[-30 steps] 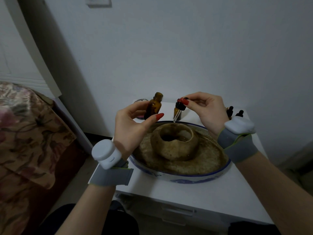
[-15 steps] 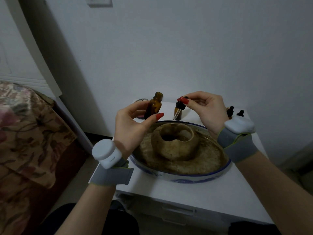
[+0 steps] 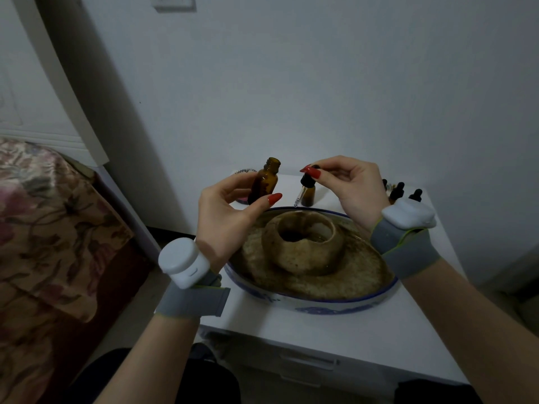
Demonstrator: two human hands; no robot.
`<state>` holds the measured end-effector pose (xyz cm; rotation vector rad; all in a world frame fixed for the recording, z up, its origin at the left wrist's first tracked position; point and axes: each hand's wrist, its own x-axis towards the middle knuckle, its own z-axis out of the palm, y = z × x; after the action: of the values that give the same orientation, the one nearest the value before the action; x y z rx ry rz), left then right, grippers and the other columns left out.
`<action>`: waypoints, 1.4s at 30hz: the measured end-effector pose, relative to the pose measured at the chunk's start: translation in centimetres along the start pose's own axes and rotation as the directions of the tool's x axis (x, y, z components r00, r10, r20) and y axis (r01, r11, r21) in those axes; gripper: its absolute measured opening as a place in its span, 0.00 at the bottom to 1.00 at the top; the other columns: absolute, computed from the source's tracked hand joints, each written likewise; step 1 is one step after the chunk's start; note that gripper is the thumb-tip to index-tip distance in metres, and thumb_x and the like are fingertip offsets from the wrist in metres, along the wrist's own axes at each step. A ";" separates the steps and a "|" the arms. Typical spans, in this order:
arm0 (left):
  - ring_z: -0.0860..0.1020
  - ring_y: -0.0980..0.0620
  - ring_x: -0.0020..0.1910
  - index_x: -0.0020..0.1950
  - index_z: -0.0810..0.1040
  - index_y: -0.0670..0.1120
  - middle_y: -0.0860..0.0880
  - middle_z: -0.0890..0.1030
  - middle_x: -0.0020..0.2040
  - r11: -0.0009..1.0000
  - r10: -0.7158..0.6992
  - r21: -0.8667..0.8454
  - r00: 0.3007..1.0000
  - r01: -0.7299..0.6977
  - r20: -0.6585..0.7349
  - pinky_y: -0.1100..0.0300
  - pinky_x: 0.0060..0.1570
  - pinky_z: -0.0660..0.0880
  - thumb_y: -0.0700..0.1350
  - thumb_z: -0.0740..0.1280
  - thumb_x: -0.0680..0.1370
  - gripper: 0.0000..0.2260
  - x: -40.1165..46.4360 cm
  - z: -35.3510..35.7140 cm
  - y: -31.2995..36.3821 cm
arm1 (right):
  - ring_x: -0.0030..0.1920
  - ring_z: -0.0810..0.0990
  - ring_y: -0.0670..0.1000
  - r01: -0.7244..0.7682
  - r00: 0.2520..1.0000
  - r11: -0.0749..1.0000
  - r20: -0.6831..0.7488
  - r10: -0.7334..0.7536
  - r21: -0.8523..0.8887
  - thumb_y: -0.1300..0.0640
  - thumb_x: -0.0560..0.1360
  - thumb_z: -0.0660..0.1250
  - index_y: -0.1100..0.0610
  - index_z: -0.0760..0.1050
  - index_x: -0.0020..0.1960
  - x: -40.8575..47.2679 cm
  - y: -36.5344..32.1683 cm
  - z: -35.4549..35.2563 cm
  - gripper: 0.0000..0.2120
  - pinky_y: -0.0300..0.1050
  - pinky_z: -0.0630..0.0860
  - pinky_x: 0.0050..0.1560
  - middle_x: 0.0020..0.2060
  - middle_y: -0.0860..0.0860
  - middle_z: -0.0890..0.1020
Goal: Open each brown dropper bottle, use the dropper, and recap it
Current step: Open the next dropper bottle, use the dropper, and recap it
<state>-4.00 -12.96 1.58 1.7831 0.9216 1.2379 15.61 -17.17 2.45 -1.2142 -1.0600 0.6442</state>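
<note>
My left hand [image 3: 230, 220] is gripping the open brown bottle [image 3: 264, 182] between thumb and fingers, tilted, above the blue-rimmed dish [image 3: 335, 301]. My right hand [image 3: 347, 185] is pinching the dropper [image 3: 305, 185] by its black bulb, glass tip hanging over the dish's far rim. More capped bottles [image 3: 399, 191] are standing behind my right wrist on the white table [image 3: 320, 330].

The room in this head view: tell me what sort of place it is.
Most likely a bedroom at home. A bed with a floral cover stands on the left, and beside it is a small white bedside cabinet with a drawer, against a plain white wall.
</note>
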 end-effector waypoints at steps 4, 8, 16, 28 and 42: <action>0.82 0.55 0.50 0.57 0.82 0.47 0.53 0.84 0.51 1.000 0.000 -0.003 1.000 0.000 0.004 0.64 0.54 0.77 0.46 0.77 0.70 0.17 0.0 -0.1 0.1 | 0.40 0.79 0.57 0.004 1.000 1.000 0.012 -0.004 0.021 0.66 0.72 0.71 0.58 0.82 0.44 -0.1 0.0 0.2 0.04 0.40 0.78 0.45 0.42 0.61 0.85; 0.82 0.55 0.49 0.57 0.83 0.46 0.53 0.85 0.50 1.000 0.009 -0.010 1.000 -0.009 0.000 0.67 0.52 0.76 0.45 0.77 0.69 0.17 0.0 -0.2 0.2 | 0.39 0.78 0.68 0.007 1.000 0.999 0.011 -0.007 0.040 0.67 0.72 0.71 0.59 0.82 0.44 -0.2 0.1 0.4 0.05 0.38 0.78 0.42 0.39 0.56 0.84; 0.82 0.56 0.49 0.56 0.82 0.48 0.55 0.84 0.50 1.000 0.015 -0.012 1.000 -0.015 0.004 0.69 0.51 0.75 0.46 0.77 0.69 0.16 -0.1 -0.3 0.1 | 0.39 0.77 0.68 0.011 1.000 0.999 0.018 -0.011 0.037 0.67 0.72 0.71 0.59 0.82 0.44 -0.4 -0.1 0.6 0.05 0.37 0.77 0.39 0.37 0.54 0.84; 0.82 0.54 0.49 0.56 0.83 0.46 0.53 0.85 0.50 1.000 0.018 -0.019 1.000 -0.018 0.001 0.65 0.53 0.77 0.44 0.77 0.69 0.16 -0.1 -0.4 0.1 | 0.44 0.76 0.70 0.019 1.000 0.999 0.015 -0.019 0.036 0.66 0.72 0.71 0.54 0.83 0.41 -0.5 -0.2 0.6 0.08 0.45 0.80 0.43 0.39 0.58 0.84; 0.82 0.54 0.50 0.57 0.83 0.46 0.53 0.85 0.51 1.000 0.007 -0.014 1.000 -0.007 0.000 0.63 0.54 0.77 0.45 0.77 0.69 0.17 -0.1 -0.4 0.2 | 0.45 0.79 0.68 0.030 1.000 1.000 0.003 -0.030 -0.010 0.65 0.72 0.72 0.57 0.83 0.45 -0.4 0.2 0.3 0.04 0.54 0.78 0.51 0.42 0.63 0.84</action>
<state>-4.34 -13.06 1.81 1.7773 0.9052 1.2453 15.15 -17.32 2.13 -1.2044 -1.0828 0.6182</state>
